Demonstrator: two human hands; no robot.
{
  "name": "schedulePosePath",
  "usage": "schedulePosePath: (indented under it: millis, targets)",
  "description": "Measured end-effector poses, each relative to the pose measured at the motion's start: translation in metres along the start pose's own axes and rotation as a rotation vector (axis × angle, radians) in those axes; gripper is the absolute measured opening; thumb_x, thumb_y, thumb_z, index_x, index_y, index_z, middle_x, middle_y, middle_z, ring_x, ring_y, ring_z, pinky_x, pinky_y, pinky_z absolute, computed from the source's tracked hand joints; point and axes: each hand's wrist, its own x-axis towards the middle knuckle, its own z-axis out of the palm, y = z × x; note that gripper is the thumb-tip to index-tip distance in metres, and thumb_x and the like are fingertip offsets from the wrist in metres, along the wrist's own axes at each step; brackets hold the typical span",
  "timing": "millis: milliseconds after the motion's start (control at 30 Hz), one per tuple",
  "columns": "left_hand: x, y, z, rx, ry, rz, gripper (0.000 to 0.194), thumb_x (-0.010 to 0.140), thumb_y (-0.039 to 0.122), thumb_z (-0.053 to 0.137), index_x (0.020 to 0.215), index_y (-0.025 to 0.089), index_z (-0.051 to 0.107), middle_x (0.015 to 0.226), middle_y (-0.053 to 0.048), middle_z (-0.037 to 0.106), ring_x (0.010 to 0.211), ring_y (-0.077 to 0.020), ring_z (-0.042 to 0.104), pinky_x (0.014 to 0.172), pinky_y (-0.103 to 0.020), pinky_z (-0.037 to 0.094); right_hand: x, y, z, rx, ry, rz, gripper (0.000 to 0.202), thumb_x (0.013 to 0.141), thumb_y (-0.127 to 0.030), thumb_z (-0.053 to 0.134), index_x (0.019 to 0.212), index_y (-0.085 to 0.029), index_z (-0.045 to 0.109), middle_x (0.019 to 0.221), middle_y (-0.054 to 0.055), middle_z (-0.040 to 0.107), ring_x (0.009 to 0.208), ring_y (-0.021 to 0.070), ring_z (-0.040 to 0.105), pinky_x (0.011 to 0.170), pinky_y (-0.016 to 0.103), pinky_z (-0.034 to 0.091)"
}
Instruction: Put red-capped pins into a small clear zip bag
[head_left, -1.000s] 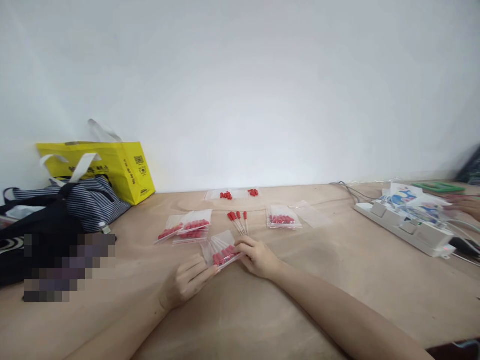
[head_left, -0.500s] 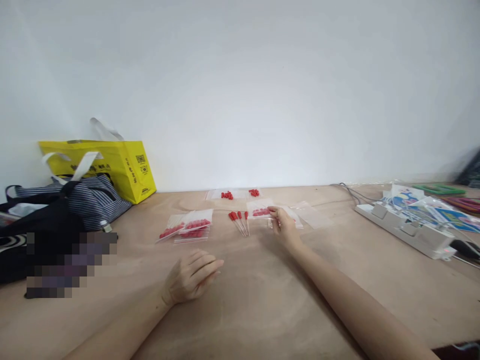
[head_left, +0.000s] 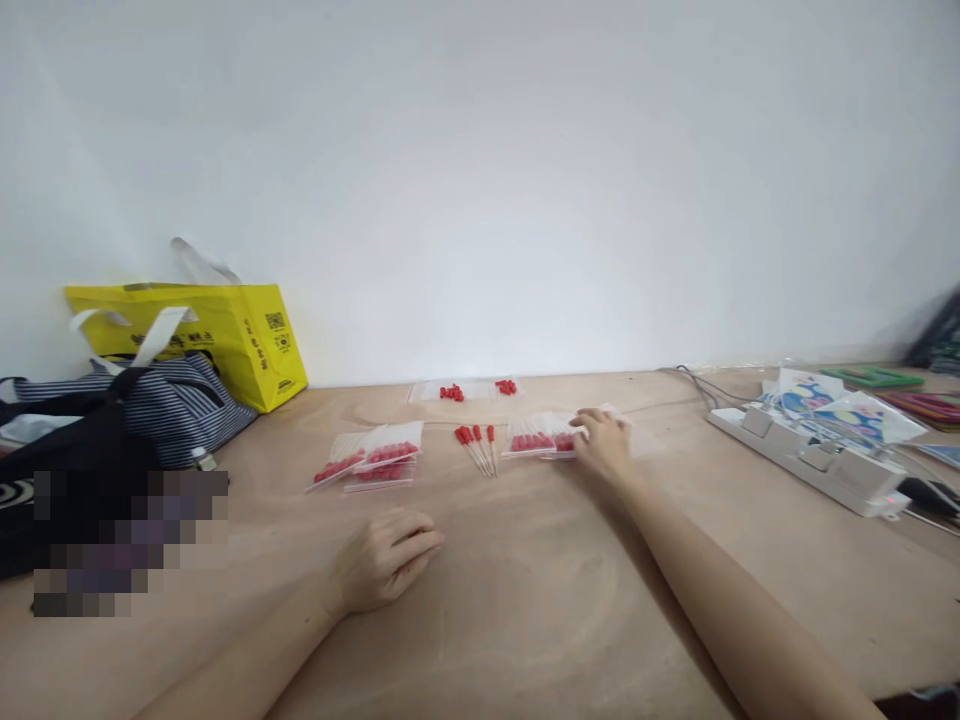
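My right hand (head_left: 604, 446) reaches far across the wooden table (head_left: 525, 600), palm down, with its fingers curled on the right end of a small clear bag of red-capped sticks (head_left: 534, 440). That bag lies flat, overlapping another one like it. Just left of it lie several loose red-capped sticks (head_left: 477, 446). Further left sits a pile of filled clear bags (head_left: 373, 459). My left hand (head_left: 390, 565) rests near me on the table, fingers loosely bent, holding nothing.
A clear strip with two clumps of red caps (head_left: 477, 389) lies by the wall. A yellow tote (head_left: 225, 335) and a striped bag (head_left: 161, 400) stand at the left. At the right are a white power strip (head_left: 810, 455), cables and printed packets (head_left: 847, 410).
My right hand took the bag from between both hands, carried it away to the right and laid it on the bag beside the loose sticks. My left hand stayed put, empty.
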Motion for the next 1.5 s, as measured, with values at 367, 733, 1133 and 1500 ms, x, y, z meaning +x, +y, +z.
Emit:
schedulePosePath:
  millis: [367,733,1133,1500]
  targets:
    - [-0.002,-0.002,0.004,-0.074,-0.056,-0.067,0.019,0.083,0.012,0.038,0.086,0.017,0.055,0.074,-0.005,0.059,0.061,-0.0132,0.053,0.055,-0.022,0.041,0.006,0.069,0.017,-0.148,-0.168,0.506,0.033,0.08,-0.035,0.038,0.091,-0.015,0.062,0.098,0.015,0.058,0.094,0.0268,0.052,0.075,0.039,0.039]
    - [-0.001,-0.001,0.004,-0.097,-0.1,-0.11,0.021,0.083,0.013,0.038,0.083,0.016,0.058,0.074,-0.005,0.06,0.063,-0.0131,0.054,0.055,-0.022,0.042,0.004,0.064,0.012,-0.063,-0.076,0.673,0.048,0.067,-0.053,0.05,0.093,-0.014,0.06,0.103,0.019,0.054,0.101,0.0353,0.045,0.079,0.049,0.033]
    - [0.007,-0.002,0.015,-0.67,-0.022,-0.835,0.029,0.081,0.037,0.047,0.098,0.016,0.058,0.09,-0.007,0.064,0.081,-0.0182,0.061,0.073,-0.032,0.049,-0.029,-0.053,-0.015,0.359,0.268,0.006,0.021,0.082,-0.031,0.033,0.084,-0.017,0.048,0.077,0.007,0.056,0.069,0.017,0.05,0.064,0.028,0.035]
    - [0.007,-0.012,0.005,-0.481,0.338,-1.023,0.039,0.083,0.041,0.039,0.105,0.015,0.057,0.104,-0.007,0.062,0.105,-0.0266,0.051,0.091,-0.042,0.039,-0.095,-0.138,-0.01,0.506,-0.001,-0.699,0.017,0.079,-0.032,0.047,0.089,-0.019,0.053,0.092,0.004,0.059,0.083,0.0157,0.05,0.07,0.03,0.029]
